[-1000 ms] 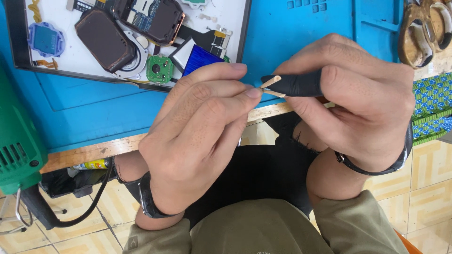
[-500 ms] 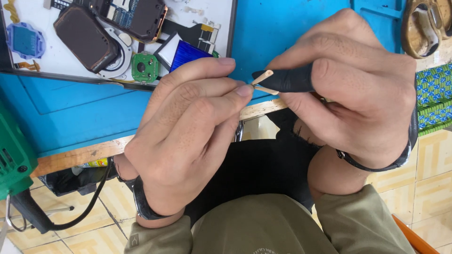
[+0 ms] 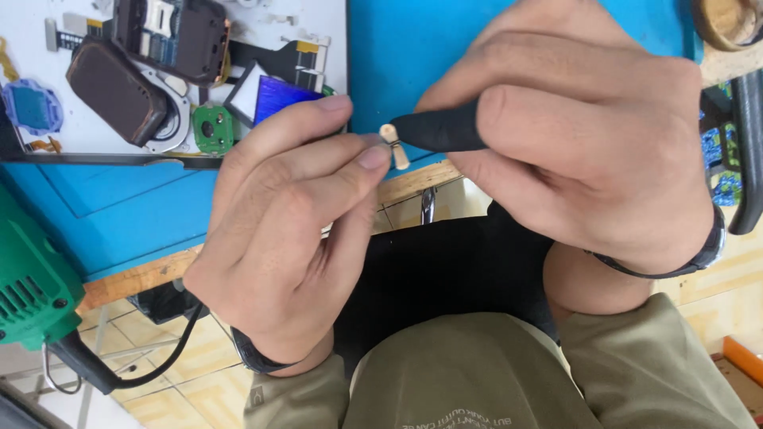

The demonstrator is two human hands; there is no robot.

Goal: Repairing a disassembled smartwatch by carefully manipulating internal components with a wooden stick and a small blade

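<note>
My left hand (image 3: 294, 238) pinches a tiny tan, gold-coloured part (image 3: 393, 144) between thumb and fingertips, held up over the edge of a blue work mat (image 3: 413, 56). My right hand (image 3: 588, 151) grips a black pointed tool (image 3: 433, 131), whose tip touches that small part. Both hands hover above my lap, close together. Dark bands circle both wrists.
A white tray (image 3: 318, 24) at the upper left carries disassembled electronics: a dark rounded casing (image 3: 115, 91), a green round circuit board (image 3: 213, 129), a blue square screen piece (image 3: 274, 97). A green power tool (image 3: 32, 278) with a black cord lies at the left. The wooden bench edge (image 3: 135, 278) runs below the mat.
Both hands have moved closer to the camera and slightly left. The small part is now turned more upright at the tool tip. The grip stays the same.
</note>
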